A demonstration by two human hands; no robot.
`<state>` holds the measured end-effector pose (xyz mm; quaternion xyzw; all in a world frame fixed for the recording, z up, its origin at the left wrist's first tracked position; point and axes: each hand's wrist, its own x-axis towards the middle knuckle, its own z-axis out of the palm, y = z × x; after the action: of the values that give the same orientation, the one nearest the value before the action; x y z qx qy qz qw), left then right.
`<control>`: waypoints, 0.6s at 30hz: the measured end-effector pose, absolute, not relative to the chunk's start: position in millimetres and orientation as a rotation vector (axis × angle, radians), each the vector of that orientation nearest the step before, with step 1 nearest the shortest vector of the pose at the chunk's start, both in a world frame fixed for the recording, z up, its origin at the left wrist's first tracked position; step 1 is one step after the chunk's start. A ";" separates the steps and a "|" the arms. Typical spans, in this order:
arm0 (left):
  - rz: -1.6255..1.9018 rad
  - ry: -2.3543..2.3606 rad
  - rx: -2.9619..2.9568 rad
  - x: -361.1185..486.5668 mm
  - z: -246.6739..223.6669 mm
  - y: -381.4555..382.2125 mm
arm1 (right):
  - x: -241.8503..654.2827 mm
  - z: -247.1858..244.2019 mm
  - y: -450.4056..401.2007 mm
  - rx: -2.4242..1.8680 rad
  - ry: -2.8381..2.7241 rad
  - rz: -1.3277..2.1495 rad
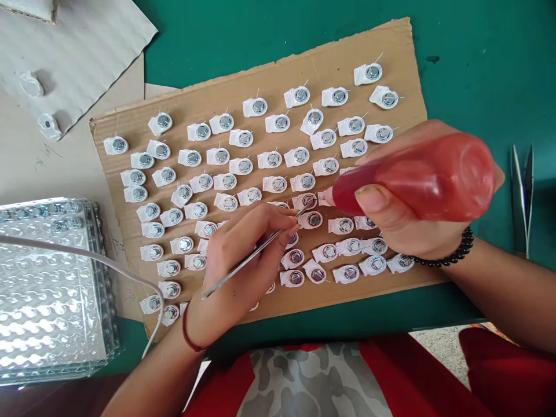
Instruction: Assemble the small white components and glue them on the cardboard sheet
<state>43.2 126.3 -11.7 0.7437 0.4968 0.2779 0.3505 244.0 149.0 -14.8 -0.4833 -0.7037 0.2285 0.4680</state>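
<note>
My right hand [399, 223] is wrapped round a red squeeze bottle [434, 176], tilted so that its narrow nozzle points left and down. The nozzle tip is close to a small white plastic part with a round silver centre [307, 201]. Between the fingers of my left hand [243, 263] is a slim metal tool [243, 269], its tip at the same part. Many similar white parts lie in loose rows on a brown cardboard sheet [347, 52]. Several near the front show a red ring round the silver centre. My left hand covers some of them.
A stack of clear plastic trays [52, 289] with silver pieces stands at left, crossed by a white cable [108, 263]. Two white parts rest on a pale sheet [87, 46] at upper left. Pointed metal tweezers [521, 202] lie on the green table [486, 69] at right.
</note>
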 end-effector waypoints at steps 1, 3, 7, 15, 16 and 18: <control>0.717 1.291 1.924 43.1 -11.6 126.3 | 244.2 -15.4 149.2 -1.181 -1.722 0.553; 0.720 1.297 1.926 42.9 -11.5 126.4 | 244.5 -16.4 149.5 -1.165 -1.729 0.536; 0.720 1.289 1.931 42.7 -11.4 126.9 | 245.2 -16.8 150.3 -1.159 -1.763 0.521; 0.714 1.293 1.912 42.8 -11.6 126.0 | 244.2 -14.6 150.2 -1.155 -1.785 0.516; 0.720 1.296 1.915 43.0 -11.9 126.1 | 242.3 -13.6 149.6 -1.169 -1.781 0.530; 0.725 1.306 1.914 43.2 -12.6 126.5 | 239.0 -11.3 148.5 -1.212 -1.745 0.545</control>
<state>43.2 126.5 -12.6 0.7386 0.5040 0.2798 0.3494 239.0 148.5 -11.3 -0.4916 -0.7078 0.2210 0.4566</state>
